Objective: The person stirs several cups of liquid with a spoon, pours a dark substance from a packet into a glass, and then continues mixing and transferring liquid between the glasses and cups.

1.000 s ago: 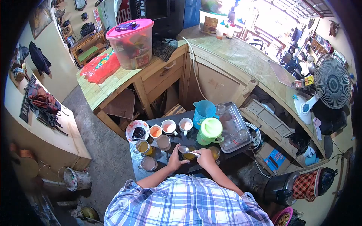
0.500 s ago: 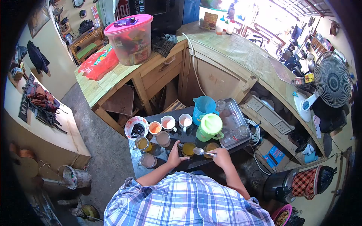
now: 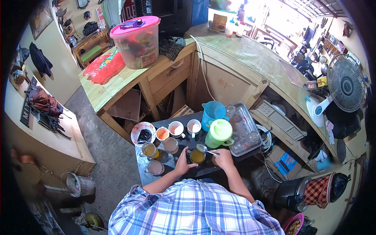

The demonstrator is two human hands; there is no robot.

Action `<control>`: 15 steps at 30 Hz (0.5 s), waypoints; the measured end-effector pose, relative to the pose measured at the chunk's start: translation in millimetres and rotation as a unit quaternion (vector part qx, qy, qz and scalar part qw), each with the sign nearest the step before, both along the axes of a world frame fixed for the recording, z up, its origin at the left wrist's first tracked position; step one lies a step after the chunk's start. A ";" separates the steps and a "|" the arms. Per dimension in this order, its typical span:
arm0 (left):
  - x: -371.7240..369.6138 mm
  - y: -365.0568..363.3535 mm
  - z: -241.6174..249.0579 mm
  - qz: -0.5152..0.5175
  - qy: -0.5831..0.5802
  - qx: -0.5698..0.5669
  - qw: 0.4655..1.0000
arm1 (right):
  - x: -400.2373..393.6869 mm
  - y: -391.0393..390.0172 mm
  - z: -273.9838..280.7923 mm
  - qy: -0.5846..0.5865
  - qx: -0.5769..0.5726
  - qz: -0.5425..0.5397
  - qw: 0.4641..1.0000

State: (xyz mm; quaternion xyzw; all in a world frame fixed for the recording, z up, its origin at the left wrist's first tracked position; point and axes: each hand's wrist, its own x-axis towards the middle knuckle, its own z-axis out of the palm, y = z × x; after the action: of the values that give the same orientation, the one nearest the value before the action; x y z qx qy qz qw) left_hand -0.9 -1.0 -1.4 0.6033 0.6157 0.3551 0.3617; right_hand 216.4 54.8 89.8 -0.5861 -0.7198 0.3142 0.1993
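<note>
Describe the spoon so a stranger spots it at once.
Go to the dark table, then the right hand near the green jug. That hand holds the spoon, tip toward the left hand; unlike the cups, it is slim and silvery.

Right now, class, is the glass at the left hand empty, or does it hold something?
It holds something: yellowish liquid shows inside the glass at the left hand. How full it is, I cannot tell.
</note>
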 end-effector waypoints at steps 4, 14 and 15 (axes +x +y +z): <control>-0.9 1.0 -0.2 -0.005 -0.009 -0.005 1.000 | 28.9 -21.9 24.8 -0.049 -0.035 0.001 0.998; -3.8 2.6 1.2 -0.009 -0.012 -0.031 0.999 | 19.9 -44.4 47.1 0.011 -0.154 -0.002 0.988; -3.8 2.8 1.3 -0.010 -0.008 -0.029 0.999 | 19.4 -42.8 45.5 0.020 -0.138 -0.006 0.990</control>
State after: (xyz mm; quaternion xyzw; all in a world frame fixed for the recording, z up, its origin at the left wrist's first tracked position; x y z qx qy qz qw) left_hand -4.7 1.8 -0.1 0.5962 0.6166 0.3379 0.3876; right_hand 235.8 12.0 135.4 -0.6063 -0.6619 0.4203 0.1328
